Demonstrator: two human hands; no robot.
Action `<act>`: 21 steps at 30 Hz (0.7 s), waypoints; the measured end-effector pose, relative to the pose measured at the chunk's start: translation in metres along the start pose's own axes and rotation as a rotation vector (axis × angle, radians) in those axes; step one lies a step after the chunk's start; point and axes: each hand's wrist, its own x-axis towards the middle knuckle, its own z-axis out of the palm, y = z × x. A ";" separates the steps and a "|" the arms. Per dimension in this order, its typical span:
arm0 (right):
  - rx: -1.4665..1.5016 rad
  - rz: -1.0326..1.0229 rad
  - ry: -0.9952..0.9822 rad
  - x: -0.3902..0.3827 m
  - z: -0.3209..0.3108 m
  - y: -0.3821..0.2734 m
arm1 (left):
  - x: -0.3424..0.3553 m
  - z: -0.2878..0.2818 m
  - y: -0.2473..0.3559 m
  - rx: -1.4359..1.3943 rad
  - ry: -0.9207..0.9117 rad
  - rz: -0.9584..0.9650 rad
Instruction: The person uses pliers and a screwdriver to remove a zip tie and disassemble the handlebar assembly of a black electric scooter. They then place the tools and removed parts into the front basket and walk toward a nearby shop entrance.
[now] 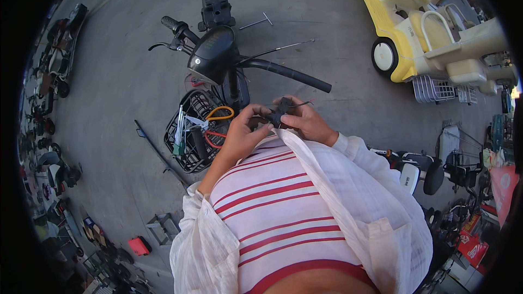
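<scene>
Both my hands are close together in front of my striped shirt, holding a small black part (279,113) with a thin dark wire or lever sticking out to the right. My left hand (245,133) pinches its left side, and my right hand (310,123) grips the other side; the fingers hide much of it. Just beyond stands a scooter with a dark front housing (213,54). Its left handlebar end carries a grip (170,22) and a brake lever (159,47). The right end is a bare black tube (291,74), beside a loose cable (283,47).
A black wire basket (170,140) to the left holds tools, including orange and red looped handles. A T-handled tool (256,23) lies on the concrete floor (316,0). A yellow and cream vehicle (406,57) stands far right; several scooters line both sides.
</scene>
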 end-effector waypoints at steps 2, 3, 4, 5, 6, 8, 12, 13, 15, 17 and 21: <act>0.036 0.044 0.007 -0.012 -0.018 -0.005 | 0.011 0.014 0.000 -0.027 -0.038 0.000; 0.067 0.068 0.019 -0.020 -0.028 -0.008 | 0.017 0.021 0.001 -0.029 -0.062 -0.011; 0.105 0.082 0.015 -0.026 -0.038 -0.011 | 0.023 0.028 0.001 -0.065 -0.091 -0.027; 0.151 0.074 0.053 -0.032 -0.048 -0.014 | 0.029 0.034 0.002 -0.108 -0.118 -0.047; 0.205 0.058 0.076 -0.038 -0.058 -0.018 | 0.036 0.039 0.002 -0.084 -0.134 -0.066; 0.297 0.022 0.139 -0.048 -0.076 -0.026 | 0.051 0.047 0.005 0.051 -0.127 -0.102; 0.300 -0.019 0.143 -0.054 -0.100 -0.045 | 0.069 0.063 0.010 0.091 -0.080 -0.169; 0.280 -0.001 0.146 -0.053 -0.103 -0.048 | 0.072 0.066 0.012 0.068 -0.067 -0.180; 0.172 0.029 0.127 -0.052 -0.110 -0.056 | 0.075 0.073 0.012 0.060 -0.037 -0.200; 0.005 0.034 0.071 -0.047 -0.119 -0.063 | 0.077 0.078 0.012 0.042 -0.001 -0.209; 0.024 0.041 0.015 -0.037 -0.136 -0.070 | 0.077 0.088 0.007 0.022 0.083 -0.217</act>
